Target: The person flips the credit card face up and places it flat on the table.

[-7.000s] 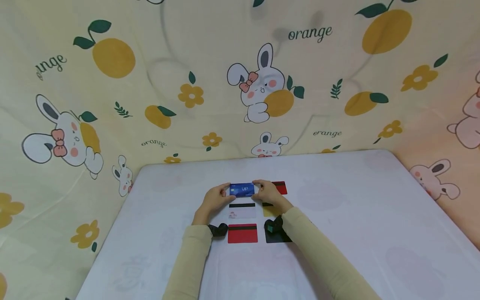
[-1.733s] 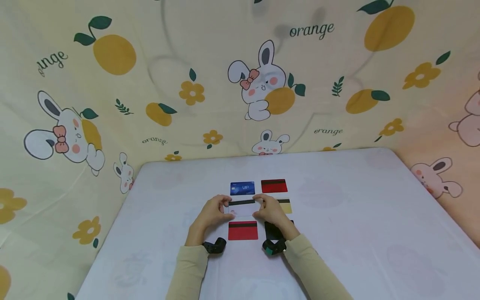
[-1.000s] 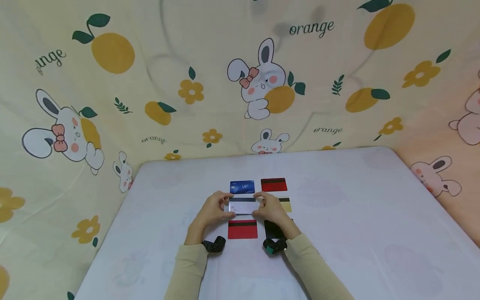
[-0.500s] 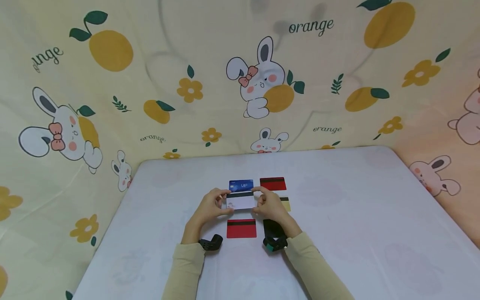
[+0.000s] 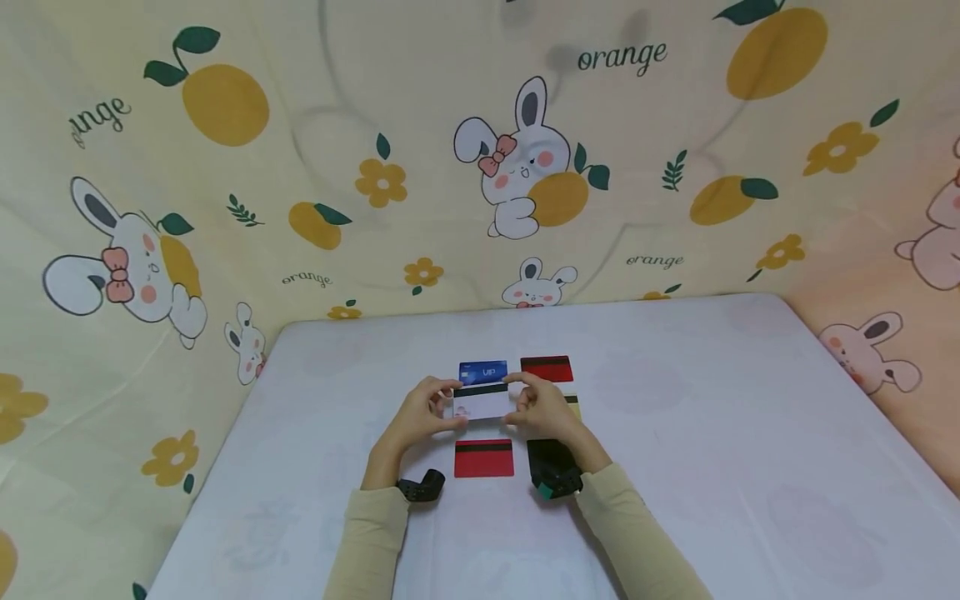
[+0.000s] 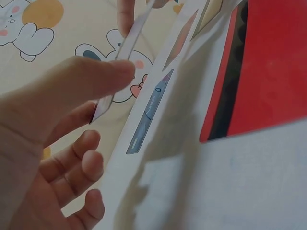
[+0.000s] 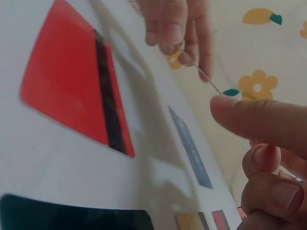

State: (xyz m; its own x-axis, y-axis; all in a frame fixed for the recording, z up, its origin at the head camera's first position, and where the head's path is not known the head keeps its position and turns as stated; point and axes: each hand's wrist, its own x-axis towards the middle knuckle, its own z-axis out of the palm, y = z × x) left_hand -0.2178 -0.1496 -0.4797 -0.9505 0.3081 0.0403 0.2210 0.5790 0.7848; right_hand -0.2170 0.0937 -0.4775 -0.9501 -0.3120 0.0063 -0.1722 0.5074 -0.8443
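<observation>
My left hand (image 5: 420,412) and right hand (image 5: 549,410) pinch the two ends of a white card (image 5: 480,402) with a black stripe along its top. In the left wrist view, the thumb and a finger grip the card (image 6: 129,40), which is seen nearly edge-on and above the table; the other fingers curl loosely. The right wrist view also shows the card as a thin edge between both hands. Behind it, a blue VIP card (image 5: 482,369) lies partly covered by the white one. A red striped card (image 5: 483,462) lies nearer me.
Right of these, another red card (image 5: 546,368) lies at the back. A gold card (image 5: 573,404) is mostly hidden by my right hand, and a black card (image 5: 543,454) lies partly under my right wrist. A patterned cloth (image 5: 420,108) hangs behind the white table (image 5: 712,433).
Earlier both hands held the ends of the blue card, then moved nearer to the white card on the table. They have since raised the white card, tilting it; in the last half second little moves.
</observation>
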